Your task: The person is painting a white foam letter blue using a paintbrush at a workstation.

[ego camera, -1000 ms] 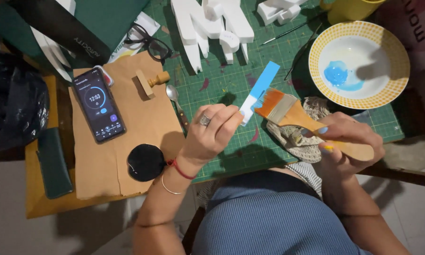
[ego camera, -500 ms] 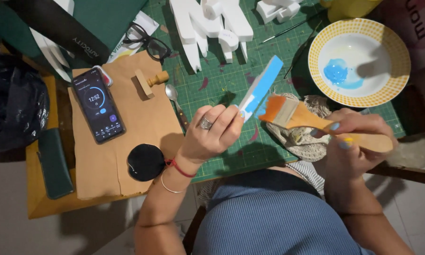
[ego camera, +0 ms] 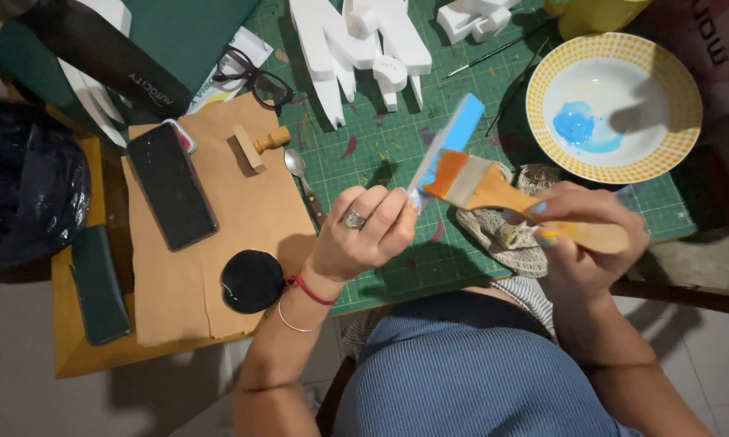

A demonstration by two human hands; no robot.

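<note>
My left hand grips the lower end of a long flat foam piece, white with blue paint on its upper part, held tilted above the green cutting mat. My right hand holds a flat wooden-handled paintbrush. Its orange bristles touch the blue-painted face of the foam piece. A ring is on a left-hand finger, and a red cord and a thin bangle circle that wrist.
A yellow-rimmed white bowl with blue paint sits at the right. White foam letters lie at the top. On brown paper rest a dark phone, a wooden stamp, a spoon and a black round lid. Glasses and a rag lie nearby.
The foam piece has tilted up and the brush has moved left onto its painted face. The phone screen, lit before, is now dark.
</note>
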